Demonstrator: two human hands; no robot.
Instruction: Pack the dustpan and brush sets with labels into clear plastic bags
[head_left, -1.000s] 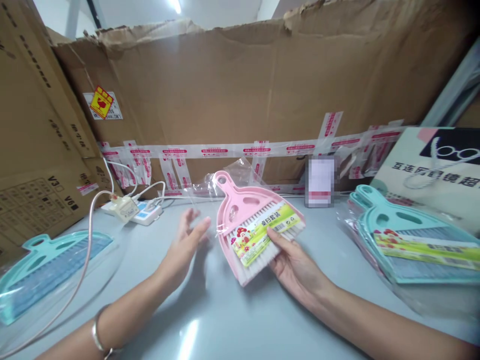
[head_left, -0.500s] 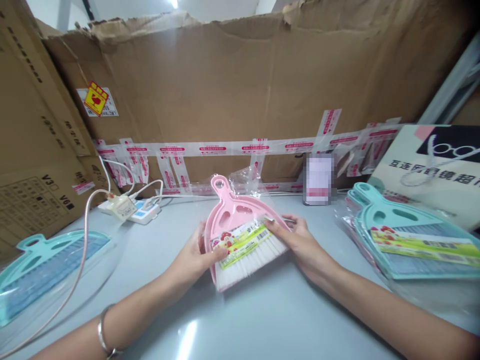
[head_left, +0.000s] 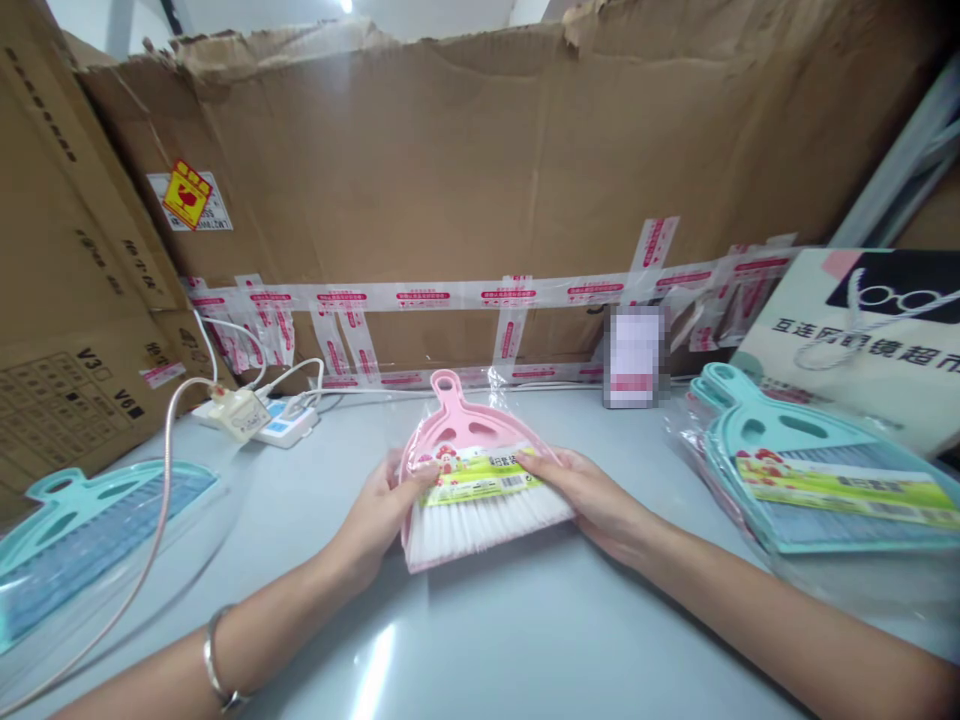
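Between my two hands is a pink dustpan and brush set (head_left: 480, 470) in clear plastic wrap. Its handle points away from me, and the white bristles face me. A printed green and yellow label (head_left: 487, 478) crosses its middle. My left hand (head_left: 386, 505) grips the left edge, thumb on top by the label. On the opposite edge, my right hand (head_left: 592, 500) is closed with its thumb on the label's right end. The fingers under the set are hidden.
A stack of wrapped turquoise dustpan sets (head_left: 825, 470) lies at right, before a white printed bag (head_left: 885, 350). Another turquoise set (head_left: 97, 530) lies left, crossed by a cable (head_left: 166, 480). Behind stand a power strip (head_left: 289, 425), a phone (head_left: 636, 358) and a large carton (head_left: 450, 160).
The pink set has turned and tilted slightly, so its label lies more level and its handle is lower in view. Both hands keep hold; the right thumb has shifted left on the label.
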